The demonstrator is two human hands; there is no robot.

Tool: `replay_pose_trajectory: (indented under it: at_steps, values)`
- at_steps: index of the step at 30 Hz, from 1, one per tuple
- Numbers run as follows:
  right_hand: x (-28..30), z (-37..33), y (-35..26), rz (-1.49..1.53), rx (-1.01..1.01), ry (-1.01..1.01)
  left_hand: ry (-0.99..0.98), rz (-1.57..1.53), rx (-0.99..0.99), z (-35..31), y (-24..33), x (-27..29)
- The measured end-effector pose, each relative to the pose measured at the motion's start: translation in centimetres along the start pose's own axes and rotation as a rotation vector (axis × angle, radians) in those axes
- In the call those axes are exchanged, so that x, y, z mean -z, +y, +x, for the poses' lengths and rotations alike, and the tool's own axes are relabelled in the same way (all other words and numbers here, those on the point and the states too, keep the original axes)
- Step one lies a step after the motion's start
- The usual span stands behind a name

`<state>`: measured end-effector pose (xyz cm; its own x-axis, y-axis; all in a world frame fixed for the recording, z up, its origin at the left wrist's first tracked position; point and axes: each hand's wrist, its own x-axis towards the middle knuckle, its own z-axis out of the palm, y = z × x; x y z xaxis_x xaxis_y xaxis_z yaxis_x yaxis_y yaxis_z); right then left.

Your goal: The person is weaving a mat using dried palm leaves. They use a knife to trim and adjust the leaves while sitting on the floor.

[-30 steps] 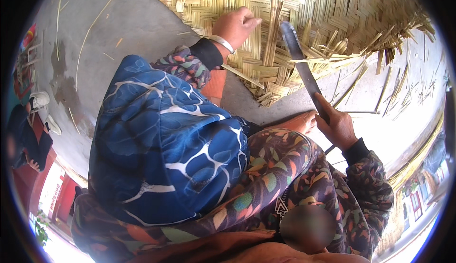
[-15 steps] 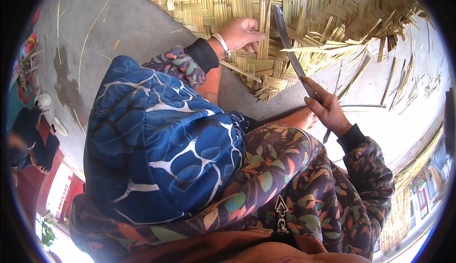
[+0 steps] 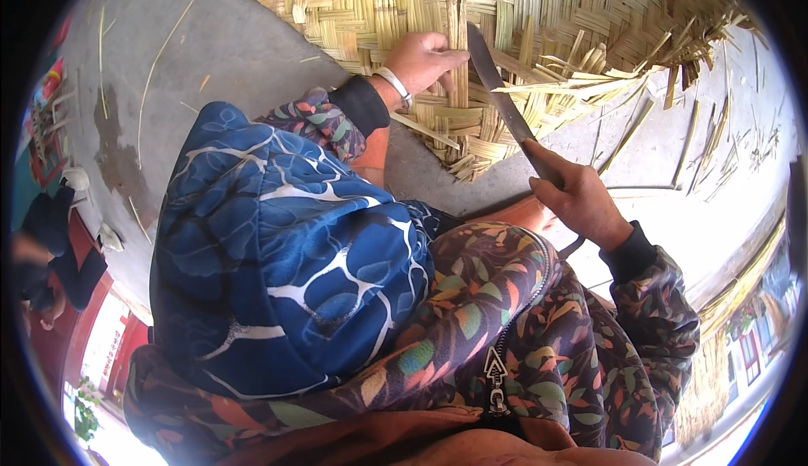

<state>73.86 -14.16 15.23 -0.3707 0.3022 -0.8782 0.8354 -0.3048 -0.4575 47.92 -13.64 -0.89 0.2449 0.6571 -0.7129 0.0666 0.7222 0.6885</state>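
Thumb and fingers of my left hand [image 3: 421, 65] close on an upright reed strip [image 3: 457, 24] at the edge of a woven reed mat [image 3: 353, 11]. Around the handle of a long dark knife [image 3: 498, 95] wraps my right hand [image 3: 581, 198]. The blade slants up and to the left over the mat, and its tip is close beside the strip. Whether blade and strip touch I cannot tell. Loose strip ends [image 3: 589, 83] stick out along the mat's right edge.
Reed scraps [image 3: 627, 138] lie on the grey concrete floor [image 3: 227, 37]. A blue patterned cloth [image 3: 286, 255] covers my left side and lap. At the far left a person [image 3: 63, 251] sits, partly cut off. Long reeds [image 3: 741, 285] lie at the right.
The knife has swung left and tilted more, bringing its tip nearer the strip. My right hand has shifted slightly down. My left hand stays on the strip.
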Motion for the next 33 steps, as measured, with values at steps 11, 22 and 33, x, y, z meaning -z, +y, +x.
replay_pose_trajectory:
  at_steps: [11,22,33]
  values:
    - [-0.3,0.4,-0.5,-0.185,0.036,0.088,-0.01,-0.129,-0.005,0.1,-0.5,0.0]
    - [-4.4,4.9,2.0,-0.361,0.074,0.359,0.059,-0.261,0.033,0.1,0.8,-0.1]
    - [-8.4,7.0,0.9,-0.238,0.065,0.464,0.089,-0.293,0.141,-0.2,1.5,-0.5]
